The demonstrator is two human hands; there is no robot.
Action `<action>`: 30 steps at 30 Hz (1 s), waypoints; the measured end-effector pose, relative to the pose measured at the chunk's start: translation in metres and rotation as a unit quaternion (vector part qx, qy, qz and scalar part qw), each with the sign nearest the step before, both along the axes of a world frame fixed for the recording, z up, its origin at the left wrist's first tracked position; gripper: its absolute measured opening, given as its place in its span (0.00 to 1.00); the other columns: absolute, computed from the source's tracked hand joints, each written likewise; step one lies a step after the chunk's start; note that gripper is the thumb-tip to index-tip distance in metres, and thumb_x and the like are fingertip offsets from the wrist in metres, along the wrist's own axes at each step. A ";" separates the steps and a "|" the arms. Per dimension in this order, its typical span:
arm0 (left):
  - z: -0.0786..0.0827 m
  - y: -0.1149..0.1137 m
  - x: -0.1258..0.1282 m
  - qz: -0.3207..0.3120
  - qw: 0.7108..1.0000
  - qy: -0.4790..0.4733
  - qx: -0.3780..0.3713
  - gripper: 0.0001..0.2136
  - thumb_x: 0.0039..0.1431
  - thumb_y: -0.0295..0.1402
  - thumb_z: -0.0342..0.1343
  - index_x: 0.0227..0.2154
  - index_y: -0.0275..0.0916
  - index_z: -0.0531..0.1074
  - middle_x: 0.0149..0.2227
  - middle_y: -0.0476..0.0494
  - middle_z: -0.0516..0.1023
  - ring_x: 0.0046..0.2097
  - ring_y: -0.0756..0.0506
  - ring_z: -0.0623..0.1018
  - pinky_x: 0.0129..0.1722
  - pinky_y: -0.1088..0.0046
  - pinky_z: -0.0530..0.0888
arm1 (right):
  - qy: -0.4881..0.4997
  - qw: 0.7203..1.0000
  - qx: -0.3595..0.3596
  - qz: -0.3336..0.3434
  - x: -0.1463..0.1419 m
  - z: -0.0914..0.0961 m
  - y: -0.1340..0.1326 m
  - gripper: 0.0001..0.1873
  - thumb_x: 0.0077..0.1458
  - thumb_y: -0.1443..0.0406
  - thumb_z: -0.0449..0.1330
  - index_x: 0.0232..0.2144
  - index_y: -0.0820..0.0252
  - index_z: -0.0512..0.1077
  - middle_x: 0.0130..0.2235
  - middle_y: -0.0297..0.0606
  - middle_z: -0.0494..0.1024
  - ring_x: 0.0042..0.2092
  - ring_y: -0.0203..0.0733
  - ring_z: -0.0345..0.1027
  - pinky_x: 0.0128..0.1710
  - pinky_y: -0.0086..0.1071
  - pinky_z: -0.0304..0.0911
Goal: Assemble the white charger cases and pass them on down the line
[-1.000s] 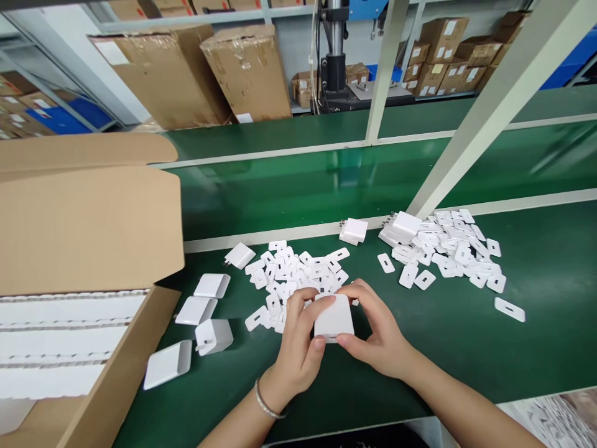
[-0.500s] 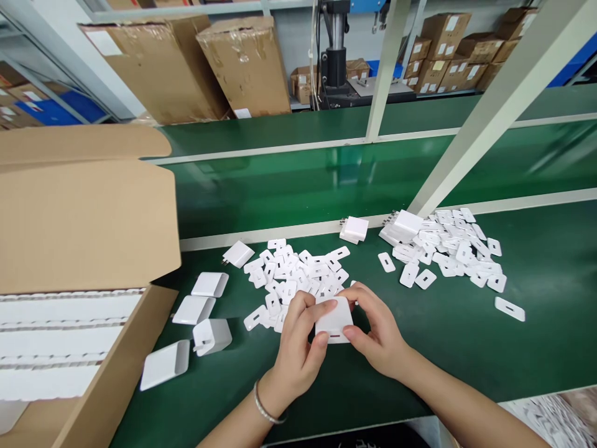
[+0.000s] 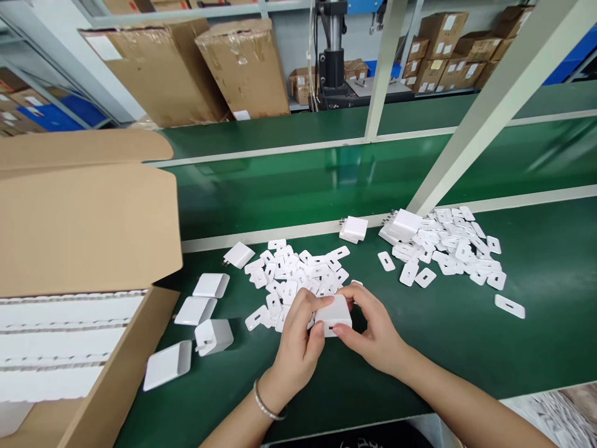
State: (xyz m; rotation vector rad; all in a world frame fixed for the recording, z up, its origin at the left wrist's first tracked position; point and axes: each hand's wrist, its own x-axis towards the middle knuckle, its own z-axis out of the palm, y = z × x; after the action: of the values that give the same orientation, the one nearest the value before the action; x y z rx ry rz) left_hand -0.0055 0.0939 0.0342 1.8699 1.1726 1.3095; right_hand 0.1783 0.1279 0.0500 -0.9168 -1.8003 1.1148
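Observation:
Both my hands grip one white charger housing (image 3: 333, 314) just above the green table (image 3: 466, 348). My left hand (image 3: 298, 342) pinches its left side, thumb on the front face. My right hand (image 3: 373, 333) closes on its right side, thumb under the slot end. Just behind my hands lies a heap of small white slotted plates (image 3: 298, 274). A second heap of the same plates (image 3: 448, 249) lies to the right.
An open cardboard box (image 3: 93, 249) with white layered trays stands at the left. Several white housings (image 3: 205, 311) lie beside it, with others (image 3: 354, 229) near the belt edge. A slanted white frame post (image 3: 489, 112) crosses the conveyor. Cartons are stacked behind.
The housing has tipped in my hands, so its slotted end face now points toward me and less of its flat top shows. My hands drew slightly closer together.

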 end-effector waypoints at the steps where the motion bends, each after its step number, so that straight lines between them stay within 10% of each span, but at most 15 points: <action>1: -0.001 0.000 0.000 -0.003 1.000 -0.001 0.001 0.15 0.79 0.41 0.43 0.57 0.48 0.71 0.40 0.46 0.68 0.38 0.44 0.69 0.37 0.67 0.69 | -0.004 1.000 0.001 -0.001 0.000 0.000 0.000 0.13 0.65 0.54 0.64 0.44 0.54 0.71 0.36 0.34 0.70 0.37 0.43 0.63 0.37 0.36 0.61; 14: 0.016 -0.001 -0.016 -0.049 0.999 0.012 -0.006 0.24 0.69 0.49 0.59 0.64 0.50 0.66 0.55 0.38 0.66 0.56 0.37 0.71 0.54 0.57 0.74 | 0.049 0.991 0.117 0.037 0.011 0.013 0.007 0.24 0.59 0.54 0.70 0.54 0.51 0.71 0.44 0.39 0.72 0.44 0.46 0.68 0.41 0.39 0.66; 30: 0.016 -0.014 0.005 0.004 0.999 -0.026 0.048 0.24 0.70 0.53 0.53 0.60 0.43 0.67 0.47 0.40 0.68 0.46 0.41 0.73 0.43 0.64 0.75 | 0.050 0.983 0.177 -0.003 0.002 0.017 -0.006 0.21 0.52 0.61 0.66 0.48 0.55 0.68 0.35 0.33 0.67 0.33 0.41 0.61 0.30 0.35 0.57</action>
State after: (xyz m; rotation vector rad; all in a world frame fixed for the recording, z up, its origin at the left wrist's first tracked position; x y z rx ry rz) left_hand -0.0008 0.0795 0.0501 1.8885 1.1111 1.4328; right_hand 0.1802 0.1224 0.0674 -0.6418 -1.8336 0.7865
